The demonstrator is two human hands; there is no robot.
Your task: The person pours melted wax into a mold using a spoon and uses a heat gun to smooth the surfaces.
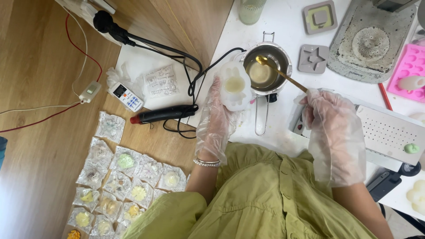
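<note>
Mould: my gloved left hand (218, 118) grips a white rabbit-shaped mould (234, 86) beside the metal pot (267, 67).
Spoon: my gloved right hand (333, 132) pinches a gold spoon (280, 73), its bowl in the pot.
Surface: white table (283, 22); wooden floor (35, 146) holding wrapped pieces (126, 161).

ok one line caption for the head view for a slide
Gloved left hand holds a white rabbit-shaped mould beside a small metal pot; right hand dips a gold spoon.
</note>
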